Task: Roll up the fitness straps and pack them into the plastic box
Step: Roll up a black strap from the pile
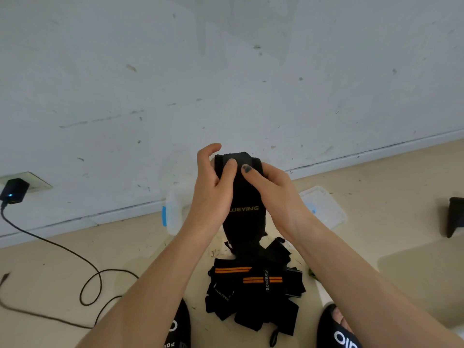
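A black fitness strap (pixel 244 197) with yellow lettering hangs upright in front of me, its top end curled over. My left hand (pixel 213 182) pinches that top end from the left with thumb and fingers. My right hand (pixel 268 187) grips it from the right, thumb pressed on the front. The strap's lower end trails into a pile of black straps (pixel 253 292) with orange stripes on the floor. A clear plastic box (pixel 175 212) with a blue latch stands behind my left hand, mostly hidden. Its lid (pixel 324 209) lies flat to the right.
A white wall rises behind the beige floor. A black charger (pixel 13 192) sits in a wall socket at left, its cable (pixel 75 262) looping across the floor. A dark object (pixel 455 217) stands at the right edge. My slippered feet (pixel 339 330) flank the pile.
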`<state>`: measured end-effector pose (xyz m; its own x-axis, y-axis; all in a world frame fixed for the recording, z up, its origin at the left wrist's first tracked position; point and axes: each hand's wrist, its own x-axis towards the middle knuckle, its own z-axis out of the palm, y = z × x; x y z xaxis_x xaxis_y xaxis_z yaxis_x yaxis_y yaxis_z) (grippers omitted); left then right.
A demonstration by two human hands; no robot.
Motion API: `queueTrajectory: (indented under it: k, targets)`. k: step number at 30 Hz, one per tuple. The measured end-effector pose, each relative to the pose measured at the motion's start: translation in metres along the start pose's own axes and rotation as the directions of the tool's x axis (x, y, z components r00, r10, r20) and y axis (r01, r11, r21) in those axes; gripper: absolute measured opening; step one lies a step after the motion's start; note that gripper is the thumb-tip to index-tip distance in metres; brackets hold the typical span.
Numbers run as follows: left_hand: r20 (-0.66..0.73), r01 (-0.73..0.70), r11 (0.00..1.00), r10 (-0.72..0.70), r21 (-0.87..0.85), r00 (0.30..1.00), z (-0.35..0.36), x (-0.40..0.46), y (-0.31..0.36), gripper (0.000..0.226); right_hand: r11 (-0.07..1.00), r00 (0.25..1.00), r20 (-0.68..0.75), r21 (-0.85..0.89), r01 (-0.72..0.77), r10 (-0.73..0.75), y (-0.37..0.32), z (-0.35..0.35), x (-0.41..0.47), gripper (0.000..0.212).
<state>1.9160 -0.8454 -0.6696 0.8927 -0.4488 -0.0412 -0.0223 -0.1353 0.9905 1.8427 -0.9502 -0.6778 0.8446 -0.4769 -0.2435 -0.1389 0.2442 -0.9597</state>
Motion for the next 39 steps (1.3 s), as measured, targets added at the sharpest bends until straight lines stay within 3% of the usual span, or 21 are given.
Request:
queueTrajectory:
  k: [3, 7, 9, 11, 14, 16, 19, 21, 23, 28, 30, 34, 36, 39]
  targets:
    - [0.071, 0.142, 0.988, -0.138, -0.058, 0.988, 0.003, -0.005, 0.002, 0.04, 0.99, 0.997, -0.062, 0.139, -0.032, 0.041, -0.004, -0.001, 0.004, 0.029]
    - [0.184, 0.127, 0.989, -0.14, 0.079, 0.973, 0.001, -0.007, -0.003, 0.021, 0.958, 0.993, -0.059, 0.274, -0.086, 0.106, -0.01, -0.007, 0.01, 0.035]
    - [0.181, 0.085, 0.994, -0.097, 0.069, 0.979, -0.001, -0.005, -0.003, 0.017, 0.974, 0.995, 0.004, 0.205, -0.095, 0.096, -0.008, -0.011, 0.011, 0.033]
    - [0.111, 0.1, 0.995, -0.097, -0.019, 0.989, -0.003, 0.0, -0.003, 0.02, 0.995, 0.994, 0.056, 0.026, -0.099, 0.097, -0.003, -0.013, 0.009, 0.032]
    - [0.013, 0.221, 0.958, -0.223, -0.185, 0.975, -0.009, 0.007, -0.001, 0.027, 0.988, 0.99, 0.116, -0.136, -0.07, 0.086, 0.002, -0.012, 0.006, 0.027]
    - [0.075, 0.295, 0.926, -0.286, -0.236, 0.955, -0.014, 0.011, -0.004, 0.036, 0.993, 0.993, 0.117, -0.114, -0.019, 0.032, 0.002, -0.01, 0.004, 0.021]
    - [0.242, 0.326, 0.941, -0.296, -0.093, 0.924, -0.018, 0.006, -0.01, 0.043, 1.0, 0.999, 0.028, 0.018, -0.018, 0.017, -0.001, -0.008, 0.006, 0.025]
    - [0.272, 0.29, 0.957, -0.278, -0.003, 0.921, -0.018, 0.004, -0.011, 0.034, 0.99, 0.998, 0.02, 0.123, -0.063, 0.061, -0.005, -0.009, 0.008, 0.029]
    - [0.245, 0.245, 0.97, -0.236, -0.006, 0.94, -0.017, 0.004, -0.011, 0.025, 0.989, 0.995, 0.058, 0.119, -0.092, 0.086, -0.007, -0.01, 0.007, 0.028]
    - [0.081, 0.311, 0.92, -0.3, -0.239, 0.951, -0.021, 0.015, -0.006, 0.039, 0.95, 0.97, 0.192, -0.299, -0.088, 0.15, 0.008, -0.019, 0.007, 0.029]
    - [0.132, 0.345, 0.927, -0.327, -0.145, 0.936, -0.024, 0.016, -0.012, 0.052, 0.972, 0.978, 0.179, -0.228, -0.062, 0.105, 0.009, -0.021, 0.008, 0.021]
    - [0.353, 0.358, 0.927, -0.373, 0.111, 0.858, -0.026, 0.006, -0.02, 0.034, 0.994, 0.993, 0.092, 0.07, -0.083, 0.076, 0.002, -0.019, 0.013, 0.019]
    - [0.335, 0.322, 0.937, -0.35, 0.136, 0.875, -0.025, 0.005, -0.021, 0.028, 0.981, 0.991, 0.045, 0.144, -0.134, 0.128, 0.0, -0.016, 0.014, 0.02]
    - [0.229, 0.363, 0.932, -0.349, -0.018, 0.909, -0.02, 0.006, -0.02, 0.024, 0.982, 0.982, 0.036, -0.053, -0.183, 0.185, 0.005, -0.007, 0.008, 0.024]
